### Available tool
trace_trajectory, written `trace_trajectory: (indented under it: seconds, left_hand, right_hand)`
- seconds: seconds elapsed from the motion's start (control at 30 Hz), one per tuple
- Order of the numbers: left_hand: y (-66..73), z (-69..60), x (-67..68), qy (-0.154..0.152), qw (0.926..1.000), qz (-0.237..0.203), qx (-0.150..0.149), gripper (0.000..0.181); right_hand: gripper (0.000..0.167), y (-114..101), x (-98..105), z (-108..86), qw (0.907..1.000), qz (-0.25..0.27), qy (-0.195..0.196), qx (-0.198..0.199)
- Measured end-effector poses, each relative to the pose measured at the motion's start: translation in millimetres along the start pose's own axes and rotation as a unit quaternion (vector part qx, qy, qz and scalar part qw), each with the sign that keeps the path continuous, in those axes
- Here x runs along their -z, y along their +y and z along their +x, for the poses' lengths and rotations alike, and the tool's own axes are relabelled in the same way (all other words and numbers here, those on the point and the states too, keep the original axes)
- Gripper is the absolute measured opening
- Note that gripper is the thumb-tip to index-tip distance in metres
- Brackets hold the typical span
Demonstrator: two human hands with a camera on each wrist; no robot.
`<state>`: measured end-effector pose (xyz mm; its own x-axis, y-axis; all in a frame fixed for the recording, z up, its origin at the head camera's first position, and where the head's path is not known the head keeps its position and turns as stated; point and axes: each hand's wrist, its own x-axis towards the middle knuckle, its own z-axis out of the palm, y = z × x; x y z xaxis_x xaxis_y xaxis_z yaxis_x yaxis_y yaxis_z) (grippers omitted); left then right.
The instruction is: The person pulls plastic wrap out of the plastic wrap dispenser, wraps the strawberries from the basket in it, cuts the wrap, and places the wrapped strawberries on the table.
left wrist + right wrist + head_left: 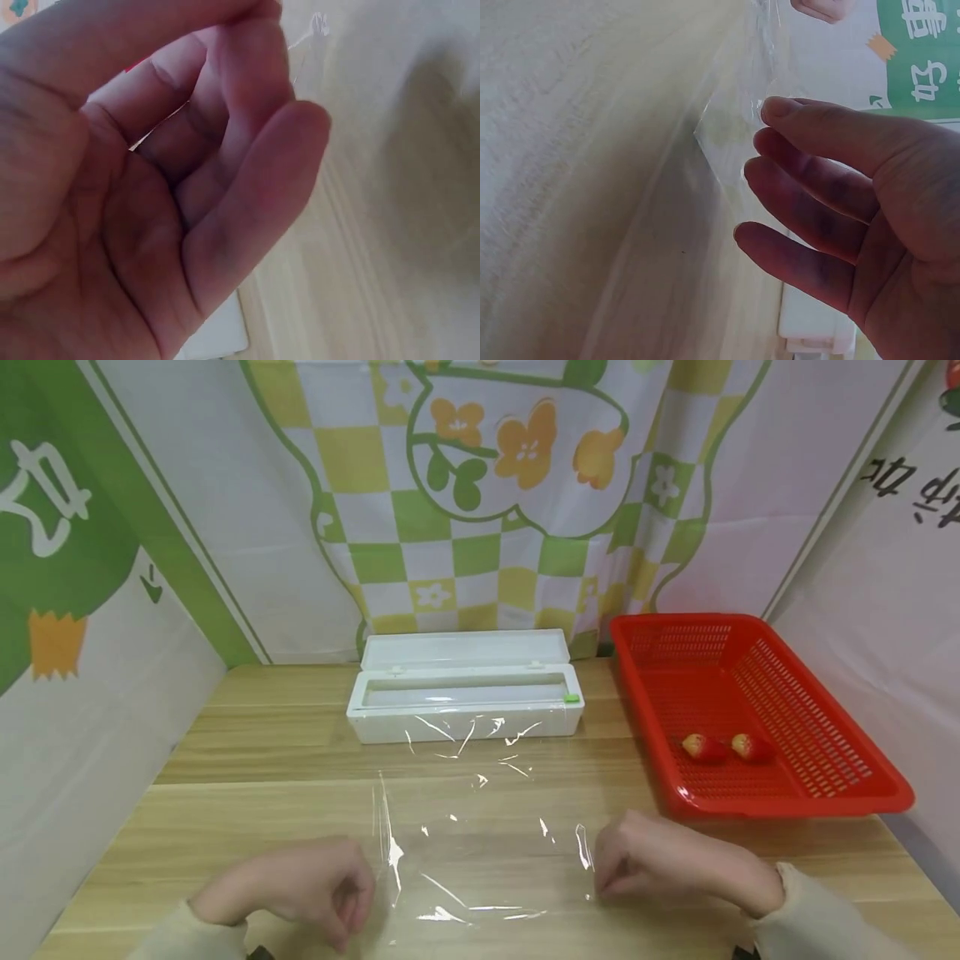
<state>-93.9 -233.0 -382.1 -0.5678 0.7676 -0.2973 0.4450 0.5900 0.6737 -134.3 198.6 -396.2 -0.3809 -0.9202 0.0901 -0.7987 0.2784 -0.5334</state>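
Observation:
A clear sheet of cling film [480,843] stretches from the white film dispenser box [465,727] toward me, full of bright glints. Its left edge is pinched by my left hand [322,885], whose fingers curl in the left wrist view; a bit of film [320,28] shows past them there. On the other side my right hand [660,860] pinches the film between thumb and index finger. The right wrist view has the film's corner [727,131] hanging by those fingertips, the other fingers loosely bent.
The dispenser's lid [465,650] stands raised at the back; a small green piece [572,698] sits at its right end. To the right is a red basket [825,806] with two red-and-yellow strawberry-like items [703,747]. Printed curtains enclose the wooden table [247,760].

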Motion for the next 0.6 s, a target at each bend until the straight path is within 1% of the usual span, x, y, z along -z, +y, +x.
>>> trace_trajectory:
  seconds: [0.1, 0.17, 0.33, 0.53, 0.6]
  left_hand:
    - [-0.7, 2.0, -4.7, 0.002, 1.0, -0.001, 0.001, 0.019]
    - [-0.5, 3.1, -7.9, 0.002, 1.0, 0.0, 0.0, 0.02]
    - [1.7, 5.6, -13.3, 0.003, 0.9998, 0.004, 0.022, 0.021]
    - [5.6, 7.2, -17.1, 0.003, 0.9988, 0.003, 0.048, 0.022]
    - [5.9, 7.6, -18.5, 0.004, 0.9988, 0.006, 0.049, 0.023]
  right_hand:
    - [0.012, -0.1, -3.8, -0.3, 0.9999, -0.011, 0.0, -0.004]
    - [0.01, -0.1, -6.7, -0.1, 0.9996, -0.027, -0.002, -0.006]
    - [0.008, 1.1, -12.6, 0.7, 0.998, -0.062, -0.007, -0.001]
    - [0.01, 2.0, -16.3, -0.1, 0.9974, -0.071, -0.005, 0.013]
    - [0.012, 2.0, -17.2, -0.6, 0.9976, -0.066, -0.002, 0.02]
